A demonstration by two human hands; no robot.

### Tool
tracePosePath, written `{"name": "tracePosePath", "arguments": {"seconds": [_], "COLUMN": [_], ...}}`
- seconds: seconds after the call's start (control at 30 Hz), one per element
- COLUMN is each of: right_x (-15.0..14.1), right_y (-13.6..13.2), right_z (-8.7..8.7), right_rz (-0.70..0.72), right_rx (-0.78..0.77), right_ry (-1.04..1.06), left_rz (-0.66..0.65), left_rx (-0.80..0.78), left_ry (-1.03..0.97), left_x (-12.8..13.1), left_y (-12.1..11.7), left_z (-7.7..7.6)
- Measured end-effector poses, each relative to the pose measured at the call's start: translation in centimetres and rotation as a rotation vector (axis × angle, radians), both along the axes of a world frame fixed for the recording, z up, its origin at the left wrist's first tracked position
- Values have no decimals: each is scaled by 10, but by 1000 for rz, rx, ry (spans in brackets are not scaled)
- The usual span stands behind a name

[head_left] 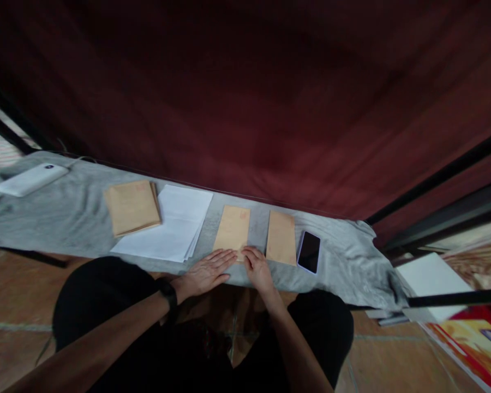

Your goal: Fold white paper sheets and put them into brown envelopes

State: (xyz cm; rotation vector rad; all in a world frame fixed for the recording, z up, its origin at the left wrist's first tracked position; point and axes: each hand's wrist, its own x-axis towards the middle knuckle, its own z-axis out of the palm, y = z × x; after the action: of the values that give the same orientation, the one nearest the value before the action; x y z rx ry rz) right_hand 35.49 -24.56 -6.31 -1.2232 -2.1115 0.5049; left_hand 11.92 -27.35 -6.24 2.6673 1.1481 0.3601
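Note:
A brown paper envelope lies on the grey cloth in front of me, with small red print at its top right. My left hand rests flat on its lower left edge, fingers stretched out. At the lower right edge, my right hand has its fingers bent and pressed together on the paper; whether it pinches the edge is hard to make out. Just right of it lies a second brown envelope. Left of my hands are white paper sheets, partly under a stack of brown envelopes.
A dark-screened phone lies right of the second envelope. At the far left sits a white device with a cable. The grey cloth covers a narrow surface between black frame bars. Behind hangs a dark red curtain.

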Motion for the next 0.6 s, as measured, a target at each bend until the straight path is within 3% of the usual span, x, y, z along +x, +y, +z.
{"name": "tracePosePath", "arguments": {"seconds": [0.6], "right_x": [-1], "right_y": [4], "right_z": [8], "right_rz": [-12], "right_rx": [18], "right_ry": [39], "left_rz": [5], "left_rx": [110], "left_ry": [-31], "left_x": [8], "left_y": [-7], "left_z": [-2]}}
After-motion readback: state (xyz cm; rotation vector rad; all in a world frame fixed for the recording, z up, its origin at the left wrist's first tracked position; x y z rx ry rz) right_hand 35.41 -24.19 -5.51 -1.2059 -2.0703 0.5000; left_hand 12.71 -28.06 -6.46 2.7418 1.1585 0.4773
